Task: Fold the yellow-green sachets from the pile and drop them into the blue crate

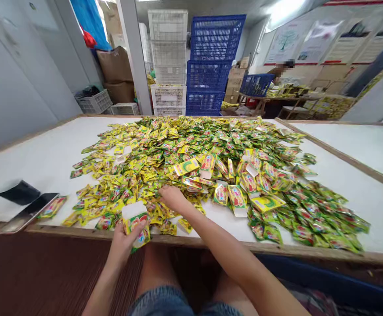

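Up front, yellow-green sachets (191,175) lie heaped, glossy and crinkled.

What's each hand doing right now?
Left hand: closed around a small carton.
Right hand: resting on the sachet pile; grip cannot be told.

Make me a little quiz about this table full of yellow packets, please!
1. True or false: the left hand holds a small open box at the table's near edge.
2. What is the right hand touching? A) the phone B) the heap of packets C) a blue crate
3. Fill in: the phone lies at the table's near ____ corner.

Key: 1 true. 2 B, the right hand rests on the packets at the near side of the heap. 3 left, beside a black pouch on the white table.
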`<move>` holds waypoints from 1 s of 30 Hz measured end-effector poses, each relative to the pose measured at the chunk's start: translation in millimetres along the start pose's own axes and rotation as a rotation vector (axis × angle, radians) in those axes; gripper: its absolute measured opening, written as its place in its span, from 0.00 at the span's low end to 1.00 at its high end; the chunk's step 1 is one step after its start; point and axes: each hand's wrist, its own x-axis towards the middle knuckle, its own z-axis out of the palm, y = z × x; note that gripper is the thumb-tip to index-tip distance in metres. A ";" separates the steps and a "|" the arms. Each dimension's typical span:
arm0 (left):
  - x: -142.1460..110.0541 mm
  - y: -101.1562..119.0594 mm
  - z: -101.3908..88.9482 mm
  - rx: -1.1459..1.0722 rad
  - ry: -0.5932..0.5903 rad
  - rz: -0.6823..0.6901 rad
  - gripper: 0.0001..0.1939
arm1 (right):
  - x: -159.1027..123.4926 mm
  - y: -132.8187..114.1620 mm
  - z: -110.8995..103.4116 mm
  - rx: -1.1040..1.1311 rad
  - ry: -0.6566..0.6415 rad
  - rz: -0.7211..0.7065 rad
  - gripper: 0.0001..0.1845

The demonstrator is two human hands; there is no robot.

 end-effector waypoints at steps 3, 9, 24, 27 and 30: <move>3.5 -1.9 15.5 -0.004 -0.008 0.004 0.22 | -9.2 4.0 -15.5 -0.050 0.044 0.020 0.07; -0.6 10.4 64.2 -0.232 -0.181 -0.096 0.24 | -52.2 11.4 -34.8 0.589 0.274 0.175 0.12; -21.9 -1.0 96.0 -0.262 -0.377 -0.209 0.21 | -122.6 10.1 -53.0 0.798 0.309 0.285 0.14; -20.6 1.4 99.5 -0.181 -0.411 -0.184 0.21 | -129.0 19.3 -58.7 0.671 0.355 0.270 0.12; -14.9 6.9 98.9 -0.051 -0.506 -0.163 0.19 | -134.4 25.0 -72.9 0.429 0.331 0.163 0.11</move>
